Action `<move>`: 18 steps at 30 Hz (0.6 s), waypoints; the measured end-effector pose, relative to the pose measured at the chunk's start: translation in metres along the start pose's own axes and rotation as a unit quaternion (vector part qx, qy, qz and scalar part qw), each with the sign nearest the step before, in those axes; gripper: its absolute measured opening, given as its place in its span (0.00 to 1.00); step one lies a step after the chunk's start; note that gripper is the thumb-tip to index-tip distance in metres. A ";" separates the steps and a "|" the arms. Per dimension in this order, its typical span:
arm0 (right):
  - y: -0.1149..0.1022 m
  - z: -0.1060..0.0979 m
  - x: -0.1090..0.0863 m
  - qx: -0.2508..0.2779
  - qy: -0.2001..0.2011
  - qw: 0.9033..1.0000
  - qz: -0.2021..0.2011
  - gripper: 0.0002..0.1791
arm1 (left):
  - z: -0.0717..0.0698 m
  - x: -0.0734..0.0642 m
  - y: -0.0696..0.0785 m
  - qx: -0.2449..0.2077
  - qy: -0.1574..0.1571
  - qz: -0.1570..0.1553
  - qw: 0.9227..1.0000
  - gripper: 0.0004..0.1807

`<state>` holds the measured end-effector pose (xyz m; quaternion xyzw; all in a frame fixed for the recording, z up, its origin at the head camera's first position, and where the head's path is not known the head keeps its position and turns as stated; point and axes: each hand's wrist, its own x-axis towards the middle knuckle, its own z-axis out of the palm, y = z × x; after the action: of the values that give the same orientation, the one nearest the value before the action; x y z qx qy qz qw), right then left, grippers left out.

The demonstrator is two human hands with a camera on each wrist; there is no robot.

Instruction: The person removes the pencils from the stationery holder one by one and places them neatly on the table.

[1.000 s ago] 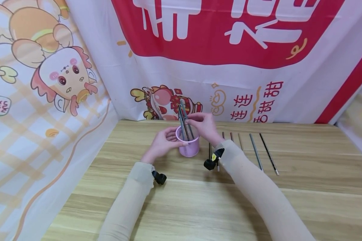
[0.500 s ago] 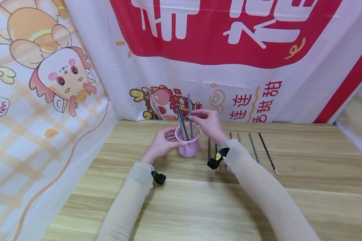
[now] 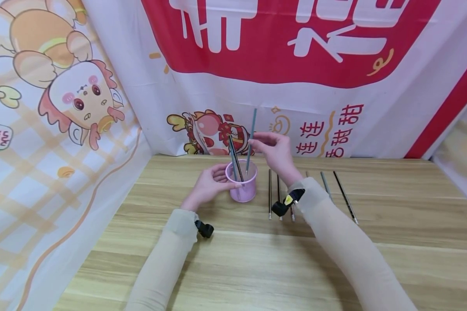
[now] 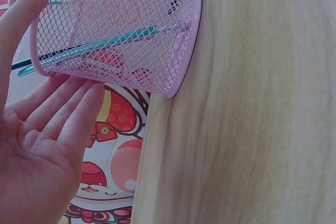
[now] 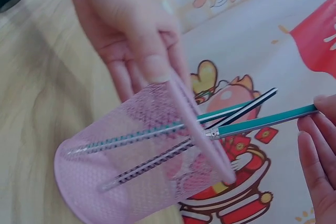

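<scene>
A pink mesh pen cup stands upright on the wooden table. My left hand holds it at the rim, thumb on the near side and fingers round the far side. Inside lean a black pencil and a teal pencil, with their eraser ends at the bottom. Between thumb and fingertips, my right hand pinches another teal pencil above the cup. That pencil's metal ferrule and eraser end are at the cup's mouth, seen closely in the right wrist view.
To the right of the cup, several pencils lie in a row on the table, among them a black pencil and another black pencil at the far right. My right forearm covers part of the row. A printed cloth backdrop hangs behind the table.
My right hand has moved up and to the right, drawing the teal pencil from leaning deep in the cup to nearly upright at its mouth. The left hand and cup stay put.
</scene>
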<state>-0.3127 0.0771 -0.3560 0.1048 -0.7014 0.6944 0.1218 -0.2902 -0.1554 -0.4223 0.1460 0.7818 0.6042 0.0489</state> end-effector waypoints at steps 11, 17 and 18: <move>-0.016 -0.020 0.000 0.029 0.022 0.999 -0.001 0.17 | -0.001 0.000 0.000 0.001 0.003 0.000 1.000 0.43; -0.017 -0.039 -0.001 0.027 0.028 0.999 -0.002 0.18 | -0.001 0.000 0.000 0.003 0.001 0.000 1.000 0.43; -0.017 -0.042 -0.002 0.026 0.031 0.999 -0.001 0.18 | -0.001 0.001 0.000 0.003 0.000 -0.001 1.000 0.43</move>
<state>-0.3048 0.1193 -0.3400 0.0874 -0.6786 0.7154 0.1417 -0.2909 -0.1561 -0.4222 0.1452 0.7838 0.6018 0.0487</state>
